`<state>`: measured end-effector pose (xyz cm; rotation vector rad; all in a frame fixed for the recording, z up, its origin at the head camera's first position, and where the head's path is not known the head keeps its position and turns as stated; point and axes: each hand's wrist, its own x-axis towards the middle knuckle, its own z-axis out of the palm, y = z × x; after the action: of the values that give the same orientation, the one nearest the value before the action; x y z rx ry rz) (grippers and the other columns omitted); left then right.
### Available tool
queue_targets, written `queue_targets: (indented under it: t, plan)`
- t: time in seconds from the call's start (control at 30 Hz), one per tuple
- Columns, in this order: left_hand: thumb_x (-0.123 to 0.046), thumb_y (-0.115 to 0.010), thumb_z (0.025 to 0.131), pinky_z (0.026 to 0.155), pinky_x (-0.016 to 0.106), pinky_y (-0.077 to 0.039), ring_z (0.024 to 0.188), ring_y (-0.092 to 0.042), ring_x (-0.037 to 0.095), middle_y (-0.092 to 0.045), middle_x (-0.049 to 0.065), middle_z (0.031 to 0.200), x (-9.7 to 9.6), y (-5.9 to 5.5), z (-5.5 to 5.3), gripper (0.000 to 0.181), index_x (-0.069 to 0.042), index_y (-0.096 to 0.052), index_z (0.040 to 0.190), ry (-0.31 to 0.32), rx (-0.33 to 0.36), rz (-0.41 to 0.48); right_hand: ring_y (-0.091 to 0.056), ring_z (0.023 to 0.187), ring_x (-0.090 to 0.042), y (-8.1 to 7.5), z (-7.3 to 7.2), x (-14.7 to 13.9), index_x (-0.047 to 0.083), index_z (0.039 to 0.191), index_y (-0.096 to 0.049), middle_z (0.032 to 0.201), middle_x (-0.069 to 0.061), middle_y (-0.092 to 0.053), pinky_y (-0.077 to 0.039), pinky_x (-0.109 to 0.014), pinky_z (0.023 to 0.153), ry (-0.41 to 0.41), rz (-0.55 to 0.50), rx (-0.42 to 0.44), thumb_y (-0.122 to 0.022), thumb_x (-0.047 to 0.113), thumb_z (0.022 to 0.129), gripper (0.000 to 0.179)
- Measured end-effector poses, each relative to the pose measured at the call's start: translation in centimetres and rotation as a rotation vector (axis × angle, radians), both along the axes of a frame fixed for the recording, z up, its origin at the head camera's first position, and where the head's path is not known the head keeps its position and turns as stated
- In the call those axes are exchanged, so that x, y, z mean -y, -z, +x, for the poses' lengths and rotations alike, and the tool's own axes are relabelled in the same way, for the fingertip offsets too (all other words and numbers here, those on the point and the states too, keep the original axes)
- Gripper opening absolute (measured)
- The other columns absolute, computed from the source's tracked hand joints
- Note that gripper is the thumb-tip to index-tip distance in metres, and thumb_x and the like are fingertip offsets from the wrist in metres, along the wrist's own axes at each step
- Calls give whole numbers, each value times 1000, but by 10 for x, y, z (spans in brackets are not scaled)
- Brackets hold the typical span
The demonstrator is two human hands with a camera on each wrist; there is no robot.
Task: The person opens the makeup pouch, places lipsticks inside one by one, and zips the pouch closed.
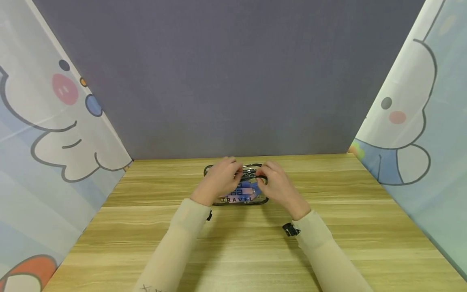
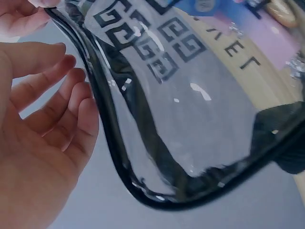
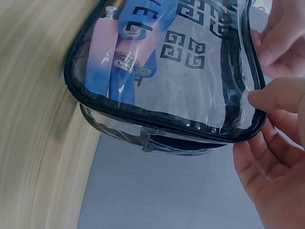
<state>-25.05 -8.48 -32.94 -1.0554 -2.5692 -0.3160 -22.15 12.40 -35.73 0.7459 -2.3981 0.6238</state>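
A clear zip pouch (image 1: 242, 199) with black trim, lettered TRAVEL beneath a square-patterned logo, stands at the table's far side. Pink-and-blue items (image 3: 101, 57) show through its front. At one upper corner, my right hand (image 1: 275, 183) pinches the trim; the right wrist view shows its thumb (image 3: 279, 95) on the front and fingers behind. My left hand (image 1: 221, 178) is at the pouch's top edge. Its bent fingertips (image 2: 86, 112) are right at the black trim in the left wrist view. I cannot tell whether they pinch anything.
The pouch stands on a wood-grain table (image 1: 240, 251), close to a grey panel (image 1: 233, 81) behind it. Cartoon-printed sheets (image 1: 408, 101) hang at both sides. A small black device (image 1: 290, 229) is worn at the right wrist.
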Motion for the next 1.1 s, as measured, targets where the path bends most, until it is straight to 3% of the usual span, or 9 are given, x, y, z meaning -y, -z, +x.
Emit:
queue_targets:
  t: [0.23, 0.47, 0.87, 1.1]
  plan:
    - [-10, -66, 98, 81, 35, -54, 88, -61, 23, -66, 6, 97, -13, -10, -3, 10, -7, -73, 104, 34, 98, -14, -58, 88, -24, 0, 1, 0, 2, 92, -71, 94, -7, -61, -54, -37, 76, 2, 6, 8, -77, -1, 84, 11]
    - [-9, -68, 97, 82, 36, -55, 93, -62, 24, -66, 7, 101, -23, -15, -3, 13, -7, -74, 109, 12, 172, -81, -57, 87, -23, 1, 1, 0, 2, 92, -70, 93, -6, -61, -54, -36, 75, -8, -1, 15, -78, -2, 84, 12]
    - [-3, -62, 99, 70, 31, -48, 78, -57, 18, -64, 3, 84, -34, -18, -6, 16, -9, -75, 90, 8, 208, -161, -57, 87, -23, 2, 1, -1, 2, 93, -71, 94, -7, -61, -54, -36, 75, -18, 1, 22, -78, -3, 83, 13]
    - [-3, -61, 100, 59, 27, -40, 62, -45, 13, -58, 1, 73, -37, -19, -9, 22, -8, -73, 83, 21, 251, -152, -58, 87, -23, 2, 1, -1, 2, 92, -71, 94, -7, -62, -54, -36, 75, -19, 3, 5, -78, -3, 84, 12]
